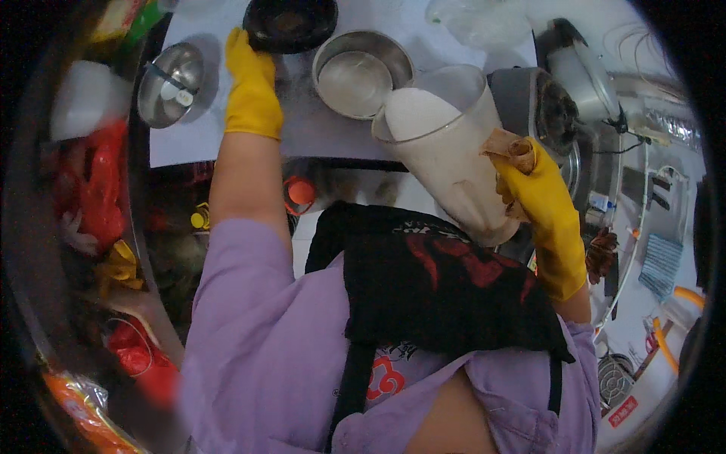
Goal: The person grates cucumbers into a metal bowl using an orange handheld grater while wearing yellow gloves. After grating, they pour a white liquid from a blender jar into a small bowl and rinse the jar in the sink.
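Note:
Yellow rubber gloves cover both hands. My left hand (253,87) is at the near left edge of a black round dish (291,21) and grips its rim; part of the fingers is hidden. In my right hand (538,204) is the brownish handle of a tall, cloudy plastic pitcher (454,163), fingers wrapped round it. The pitcher leans, its wide mouth up and to the left, its base close to my apron. Something white and rounded (420,113) shows inside its mouth. Just left of that mouth stands a round metal pan (355,76) on the table.
A metal bowl (170,85) holding a small utensil lies at the table's left edge. Right of the pitcher are a dark stove (556,102) and a large metal pot (578,68). A clear plastic bag (476,23) lies at the back. Red bags (102,181) hang on the left.

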The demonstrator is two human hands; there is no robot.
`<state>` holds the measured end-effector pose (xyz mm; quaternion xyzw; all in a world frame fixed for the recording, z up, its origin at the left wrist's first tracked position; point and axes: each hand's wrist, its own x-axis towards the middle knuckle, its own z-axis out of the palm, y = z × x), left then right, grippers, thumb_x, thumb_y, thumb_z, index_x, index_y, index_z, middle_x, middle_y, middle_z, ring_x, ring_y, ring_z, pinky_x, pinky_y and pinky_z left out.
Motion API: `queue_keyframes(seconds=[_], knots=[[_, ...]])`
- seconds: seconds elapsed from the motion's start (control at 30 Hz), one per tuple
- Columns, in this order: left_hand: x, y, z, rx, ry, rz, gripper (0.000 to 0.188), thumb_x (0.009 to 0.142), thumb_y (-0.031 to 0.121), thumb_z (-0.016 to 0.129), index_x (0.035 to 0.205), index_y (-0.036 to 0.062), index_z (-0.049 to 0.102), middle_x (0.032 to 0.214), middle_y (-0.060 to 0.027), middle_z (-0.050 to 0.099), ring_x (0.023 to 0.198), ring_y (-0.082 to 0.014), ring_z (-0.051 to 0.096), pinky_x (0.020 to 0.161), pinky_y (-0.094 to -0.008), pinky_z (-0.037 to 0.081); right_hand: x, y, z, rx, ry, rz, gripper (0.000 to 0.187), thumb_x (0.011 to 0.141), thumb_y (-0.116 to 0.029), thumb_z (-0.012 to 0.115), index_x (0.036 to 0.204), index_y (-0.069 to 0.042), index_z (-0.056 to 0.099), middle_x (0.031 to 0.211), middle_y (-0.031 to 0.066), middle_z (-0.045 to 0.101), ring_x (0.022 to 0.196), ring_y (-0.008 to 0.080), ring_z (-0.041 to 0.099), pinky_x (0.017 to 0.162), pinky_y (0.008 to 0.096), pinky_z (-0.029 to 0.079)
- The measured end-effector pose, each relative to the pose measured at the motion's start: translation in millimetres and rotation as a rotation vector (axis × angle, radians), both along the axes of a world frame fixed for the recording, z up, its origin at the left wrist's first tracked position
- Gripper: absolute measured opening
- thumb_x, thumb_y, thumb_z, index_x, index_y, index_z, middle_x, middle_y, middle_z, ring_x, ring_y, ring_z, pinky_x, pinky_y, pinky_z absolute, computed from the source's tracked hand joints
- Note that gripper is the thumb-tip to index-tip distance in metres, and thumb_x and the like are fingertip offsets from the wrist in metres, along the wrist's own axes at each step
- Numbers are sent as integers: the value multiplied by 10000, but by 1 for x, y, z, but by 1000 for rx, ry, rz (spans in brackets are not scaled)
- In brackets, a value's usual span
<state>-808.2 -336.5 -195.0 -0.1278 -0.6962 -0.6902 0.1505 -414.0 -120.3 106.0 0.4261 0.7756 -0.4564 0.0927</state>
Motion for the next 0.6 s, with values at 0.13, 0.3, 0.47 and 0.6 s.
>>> queue_keyframes(seconds=[0.13,0.3,0.47,0.6], knots=[[25,-11,38,-272,-140,-82,373,950,205,521,1288,47,515,1198,-135,586,1064,-265,560,943,-377,455,-8,-3,7,5,93,22,244,864,-263,674,1029,-98,602,681,11,605,571,95,572,473,253,430],[55,-30,29,-435,-14,-43,316,893,163,584,1158,-8,570,1126,-200,612,1028,-371,571,896,-426,455,-24,2,14,32,-12,88,236,869,-259,672,1019,-89,609,695,14,610,593,95,569,519,251,443],[90,-49,35,-793,447,58,289,913,158,582,1159,6,594,1143,-171,637,1082,-331,596,936,-409,470,-36,5,17,77,-14,148,231,871,-254,673,1030,-95,620,699,9,607,592,92,558,521,246,431],[137,-42,50,663,-702,-327,373,958,198,551,1269,-7,531,1248,-147,585,1162,-281,559,1007,-393,443,-45,3,24,61,-14,166,202,878,-223,662,1036,-102,627,718,3,607,582,89,542,515,248,422]])
